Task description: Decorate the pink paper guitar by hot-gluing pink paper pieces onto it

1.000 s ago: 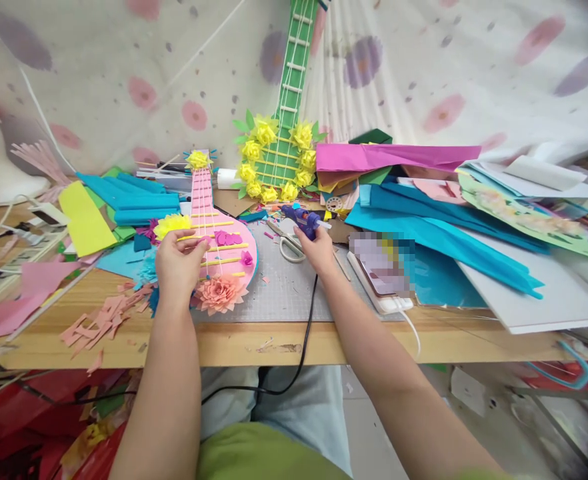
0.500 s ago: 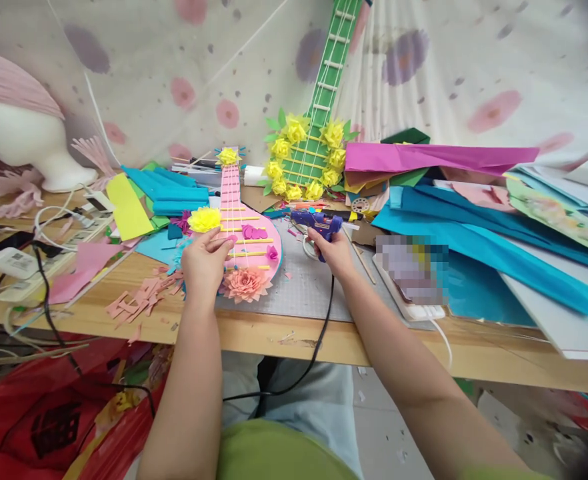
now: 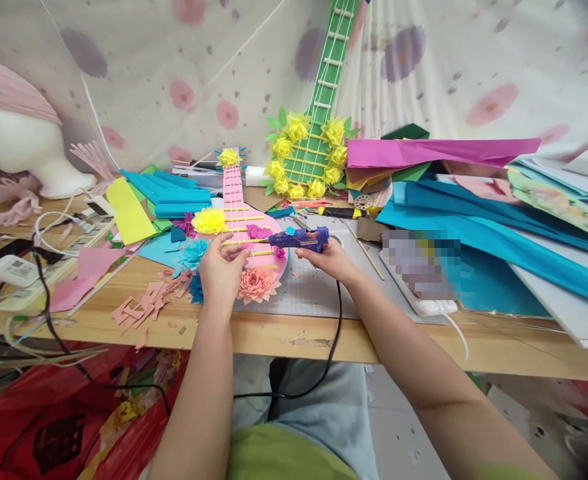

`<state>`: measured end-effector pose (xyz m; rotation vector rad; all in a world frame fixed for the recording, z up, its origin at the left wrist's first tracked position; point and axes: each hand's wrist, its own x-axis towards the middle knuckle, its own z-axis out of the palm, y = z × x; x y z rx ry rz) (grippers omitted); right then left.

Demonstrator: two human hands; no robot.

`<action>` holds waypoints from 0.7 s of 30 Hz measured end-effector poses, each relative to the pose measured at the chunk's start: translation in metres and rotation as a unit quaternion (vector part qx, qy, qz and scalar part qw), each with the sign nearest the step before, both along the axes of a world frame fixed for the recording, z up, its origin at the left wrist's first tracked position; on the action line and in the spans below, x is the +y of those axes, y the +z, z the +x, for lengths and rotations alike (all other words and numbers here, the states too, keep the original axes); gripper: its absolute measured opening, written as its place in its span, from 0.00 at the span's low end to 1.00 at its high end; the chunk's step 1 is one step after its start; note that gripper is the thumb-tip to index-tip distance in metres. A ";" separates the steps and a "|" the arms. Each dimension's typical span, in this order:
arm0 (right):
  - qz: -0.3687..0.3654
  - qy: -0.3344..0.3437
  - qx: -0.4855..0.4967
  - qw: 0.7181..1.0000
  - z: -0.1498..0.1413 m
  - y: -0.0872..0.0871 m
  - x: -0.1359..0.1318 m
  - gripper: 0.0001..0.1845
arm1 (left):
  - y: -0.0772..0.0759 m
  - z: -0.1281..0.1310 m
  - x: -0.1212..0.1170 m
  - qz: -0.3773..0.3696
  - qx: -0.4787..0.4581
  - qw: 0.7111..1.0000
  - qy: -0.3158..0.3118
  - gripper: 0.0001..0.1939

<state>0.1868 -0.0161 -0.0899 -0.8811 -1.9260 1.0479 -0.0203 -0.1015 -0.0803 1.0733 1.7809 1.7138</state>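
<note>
Pinching a small pink piece (image 3: 247, 247) between near-closed fingertips, the left hand (image 3: 220, 270) is over the pink guitar (image 3: 241, 226), the piece apparently not yet attached. The right hand (image 3: 333, 257) wraps a glue gun (image 3: 301, 239), nozzle toward it. Beyond the pinch, a yellow flower (image 3: 209, 221) looks done; nearer, a coral flower (image 3: 259, 285).

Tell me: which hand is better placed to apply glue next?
Probably the right hand: it holds the glue gun, nozzle toward the left hand, whose fingers seem to pinch a small pink piece over the pink guitar.
</note>
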 end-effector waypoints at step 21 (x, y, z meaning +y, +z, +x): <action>-0.022 0.017 0.027 0.999 0.001 -0.001 0.000 0.19 | -0.001 0.008 0.002 -0.025 0.078 0.997 0.009 0.20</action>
